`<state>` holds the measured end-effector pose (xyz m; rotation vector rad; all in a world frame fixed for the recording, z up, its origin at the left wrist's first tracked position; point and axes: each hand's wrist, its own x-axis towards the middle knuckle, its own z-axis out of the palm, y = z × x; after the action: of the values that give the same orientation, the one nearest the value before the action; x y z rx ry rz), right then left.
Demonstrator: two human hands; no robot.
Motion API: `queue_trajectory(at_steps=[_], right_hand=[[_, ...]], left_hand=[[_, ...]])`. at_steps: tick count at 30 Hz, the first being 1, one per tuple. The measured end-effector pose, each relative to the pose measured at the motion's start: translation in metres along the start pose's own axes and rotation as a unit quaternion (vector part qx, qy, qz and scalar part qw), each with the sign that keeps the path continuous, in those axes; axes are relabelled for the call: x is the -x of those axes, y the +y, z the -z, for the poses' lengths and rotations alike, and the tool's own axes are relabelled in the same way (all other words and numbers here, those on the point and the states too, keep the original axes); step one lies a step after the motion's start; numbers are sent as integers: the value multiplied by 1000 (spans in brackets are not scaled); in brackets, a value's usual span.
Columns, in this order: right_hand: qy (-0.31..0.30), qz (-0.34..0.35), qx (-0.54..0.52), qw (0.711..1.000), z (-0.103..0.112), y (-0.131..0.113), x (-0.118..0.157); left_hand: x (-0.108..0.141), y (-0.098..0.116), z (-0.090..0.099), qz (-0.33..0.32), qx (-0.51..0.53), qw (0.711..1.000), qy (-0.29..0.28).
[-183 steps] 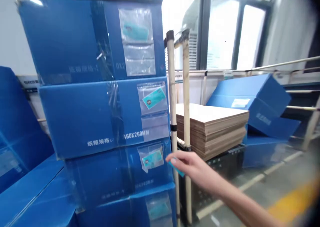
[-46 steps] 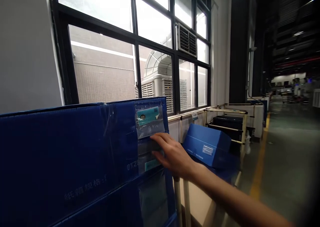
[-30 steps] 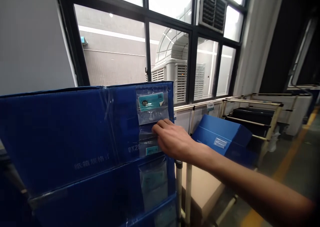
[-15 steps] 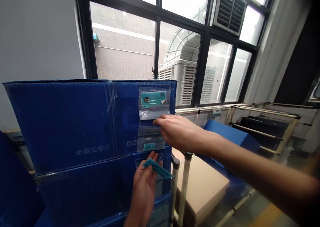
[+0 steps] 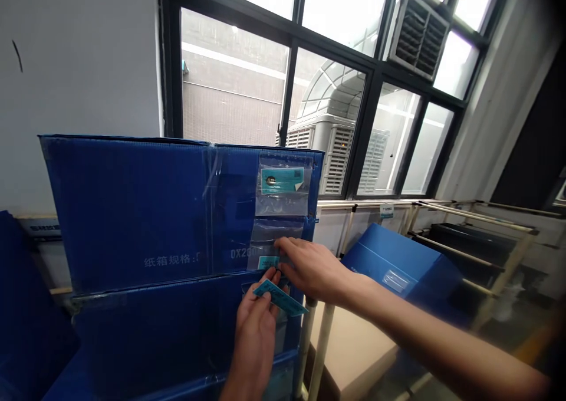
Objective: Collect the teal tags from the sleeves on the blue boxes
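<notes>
Change: right hand [image 5: 312,266] has dropped from upper sleeve [image 5: 283,184] to lower sleeve [image 5: 275,246].
Right fingers: pinching the lower sleeve's edge.
Left hand [image 5: 255,332]: fingers pinching teal card [image 5: 279,297].

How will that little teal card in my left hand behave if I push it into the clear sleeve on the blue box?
The teal card juts straight out past the left hand, so it is probably fairly stiff. It looks thin and likely light. The clear sleeve under the right hand is wrinkled and glossy, so probably floppy; it may buckle.
</notes>
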<state>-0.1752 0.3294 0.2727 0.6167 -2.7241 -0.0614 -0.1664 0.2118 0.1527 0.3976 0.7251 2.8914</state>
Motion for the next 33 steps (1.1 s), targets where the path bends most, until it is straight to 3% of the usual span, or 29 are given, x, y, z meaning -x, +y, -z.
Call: queue_trajectory(at_steps=[4, 8, 10, 23, 33], right_hand=[[29, 10, -1, 1000, -3, -2, 1], [160, -13, 22, 987, -3, 0, 2], [183, -3, 41, 982, -2, 1, 0], [2, 2, 135, 991, 40, -2, -27], [-111, 29, 118, 986, 57, -5, -47]], left_hand=[[-1, -1, 5, -8, 12, 1000, 2], [2, -3, 10, -11, 19, 999, 38], [2, -3, 11, -15, 23, 998, 49], [-3, -3, 9, -31, 35, 998, 45], [-4, -5, 8, -25, 27, 998, 49]])
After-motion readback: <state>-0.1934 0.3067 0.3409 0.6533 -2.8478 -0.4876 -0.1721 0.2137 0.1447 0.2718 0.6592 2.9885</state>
